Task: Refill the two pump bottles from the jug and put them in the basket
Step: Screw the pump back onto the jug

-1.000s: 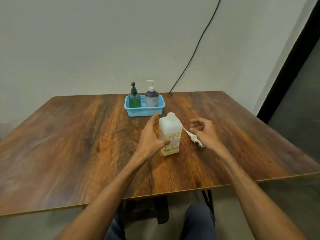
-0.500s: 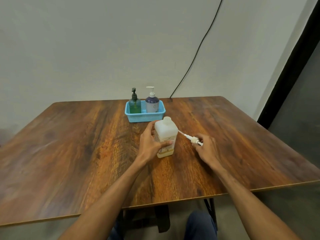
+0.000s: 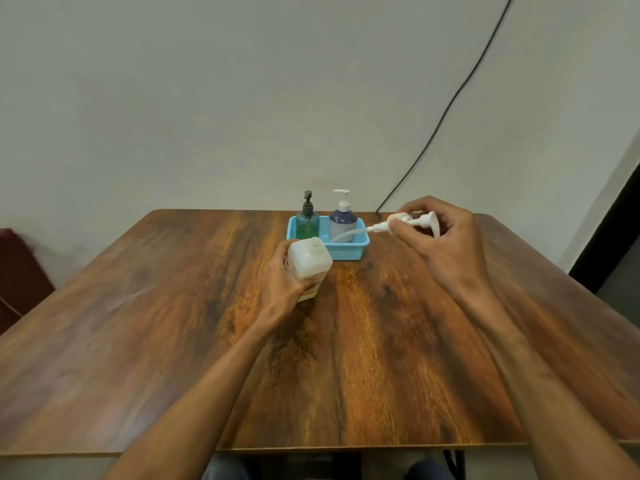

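A white square jug (image 3: 309, 263) with an uncapped neck stands on the wooden table (image 3: 173, 306), tilted a little. My left hand (image 3: 282, 285) is wrapped around its left side. My right hand (image 3: 440, 244) holds a white pump head (image 3: 408, 221) in the air to the right of the basket; its thin tube reaches left toward the jug. A light blue basket (image 3: 346, 251) behind the jug holds a green pump bottle (image 3: 307, 223) with a dark pump and a purple pump bottle (image 3: 343, 221) with a white pump, both upright.
A black cable (image 3: 450, 105) runs down the wall to the table's back edge. A dark red object (image 3: 17, 271) sits off the table's left side. My knees show below the table's near edge.
My right hand picked the pump head up off the table and lifted it up and to the right. My left hand closed around the jug. The view shifted.
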Demonstrator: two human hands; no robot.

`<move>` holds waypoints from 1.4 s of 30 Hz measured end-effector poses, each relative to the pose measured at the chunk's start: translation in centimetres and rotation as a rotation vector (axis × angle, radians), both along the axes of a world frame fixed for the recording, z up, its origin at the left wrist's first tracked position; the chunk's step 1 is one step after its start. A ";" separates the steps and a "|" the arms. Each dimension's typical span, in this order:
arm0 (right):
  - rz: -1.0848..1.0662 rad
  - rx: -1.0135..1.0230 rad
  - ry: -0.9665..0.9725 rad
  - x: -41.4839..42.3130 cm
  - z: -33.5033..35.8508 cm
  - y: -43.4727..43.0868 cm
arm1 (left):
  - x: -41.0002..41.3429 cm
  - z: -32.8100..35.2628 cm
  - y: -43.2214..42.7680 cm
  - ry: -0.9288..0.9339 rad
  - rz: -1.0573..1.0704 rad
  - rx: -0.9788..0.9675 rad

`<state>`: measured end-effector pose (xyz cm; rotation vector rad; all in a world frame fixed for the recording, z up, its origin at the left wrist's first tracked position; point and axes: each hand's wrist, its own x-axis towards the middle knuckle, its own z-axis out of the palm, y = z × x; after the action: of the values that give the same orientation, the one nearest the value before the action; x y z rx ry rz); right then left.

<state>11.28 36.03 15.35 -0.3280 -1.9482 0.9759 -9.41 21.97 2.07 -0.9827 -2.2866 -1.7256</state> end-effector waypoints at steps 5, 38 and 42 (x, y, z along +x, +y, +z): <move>0.045 0.081 0.027 -2.0 2.0 -2.0 | -1.2 -0.7 -0.7 -0.001 0.007 0.028; 0.102 0.310 -0.371 -15.5 -4.4 -1.8 | -3.4 -3.8 0.9 -0.049 -0.081 0.204; 0.080 0.308 -0.355 -15.8 -5.3 -1.3 | -3.5 -3.8 0.7 -0.064 -0.104 0.204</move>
<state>-4.50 34.70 10.10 -0.2597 -2.4129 0.6837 -12.89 22.70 -1.77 -1.0342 -2.0756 -2.0123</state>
